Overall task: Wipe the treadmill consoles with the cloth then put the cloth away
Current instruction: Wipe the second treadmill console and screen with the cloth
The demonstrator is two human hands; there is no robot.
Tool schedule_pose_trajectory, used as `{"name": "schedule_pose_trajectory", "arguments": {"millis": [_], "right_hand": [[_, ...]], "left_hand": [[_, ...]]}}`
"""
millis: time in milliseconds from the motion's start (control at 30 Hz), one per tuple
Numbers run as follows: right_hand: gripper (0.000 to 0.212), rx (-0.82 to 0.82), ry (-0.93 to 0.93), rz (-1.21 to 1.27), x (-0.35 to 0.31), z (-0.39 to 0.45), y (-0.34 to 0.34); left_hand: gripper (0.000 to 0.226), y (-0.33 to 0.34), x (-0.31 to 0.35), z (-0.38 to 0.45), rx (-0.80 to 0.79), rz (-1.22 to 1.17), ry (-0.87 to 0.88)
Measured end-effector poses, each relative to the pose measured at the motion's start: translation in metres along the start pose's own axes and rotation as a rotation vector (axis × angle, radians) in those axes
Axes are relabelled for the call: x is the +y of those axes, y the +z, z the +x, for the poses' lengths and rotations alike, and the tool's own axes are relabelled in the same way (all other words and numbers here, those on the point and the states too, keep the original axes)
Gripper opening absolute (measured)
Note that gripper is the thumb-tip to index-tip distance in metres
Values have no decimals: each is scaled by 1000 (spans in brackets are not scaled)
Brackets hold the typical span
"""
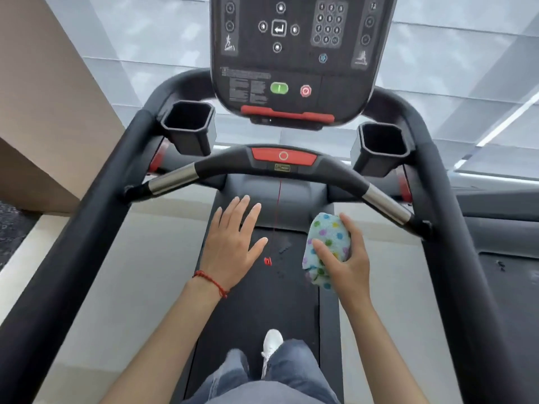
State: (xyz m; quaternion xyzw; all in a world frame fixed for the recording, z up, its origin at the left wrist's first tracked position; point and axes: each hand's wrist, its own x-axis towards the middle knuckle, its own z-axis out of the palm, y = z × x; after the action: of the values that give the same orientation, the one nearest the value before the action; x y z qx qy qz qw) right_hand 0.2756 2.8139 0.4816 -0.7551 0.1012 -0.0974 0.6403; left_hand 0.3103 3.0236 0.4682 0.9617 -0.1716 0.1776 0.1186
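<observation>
I stand on a treadmill, facing its black console (294,53), which fills the top centre with a keypad, arrow buttons, a green button and a red button. My right hand (347,258) grips a bunched light-blue cloth with coloured dots (328,231), held below the curved front handlebar (280,166) and well short of the console. My left hand (233,243) hovers over the belt with fingers spread and nothing in it; a red string sits on its wrist.
Two black cup holders (188,123) (382,144) flank the console. Black side rails (96,223) (455,228) run down both sides. A red safety cord with clip (267,260) hangs from the console. A beige wall (49,112) stands at left, another treadmill (507,258) at right.
</observation>
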Motion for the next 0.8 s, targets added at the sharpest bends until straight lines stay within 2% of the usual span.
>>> {"name": "schedule_pose_trajectory", "arguments": {"millis": [333, 500, 800], "right_hand": [[58, -43, -155, 59, -56, 134, 32], [60, 47, -224, 24, -74, 193, 60], [59, 181, -305, -3, -108, 288, 115]], "left_hand": [[55, -3, -50, 132, 101, 60, -15], [55, 4, -88, 199, 172, 39, 46], [57, 4, -155, 304, 191, 28, 105]]}}
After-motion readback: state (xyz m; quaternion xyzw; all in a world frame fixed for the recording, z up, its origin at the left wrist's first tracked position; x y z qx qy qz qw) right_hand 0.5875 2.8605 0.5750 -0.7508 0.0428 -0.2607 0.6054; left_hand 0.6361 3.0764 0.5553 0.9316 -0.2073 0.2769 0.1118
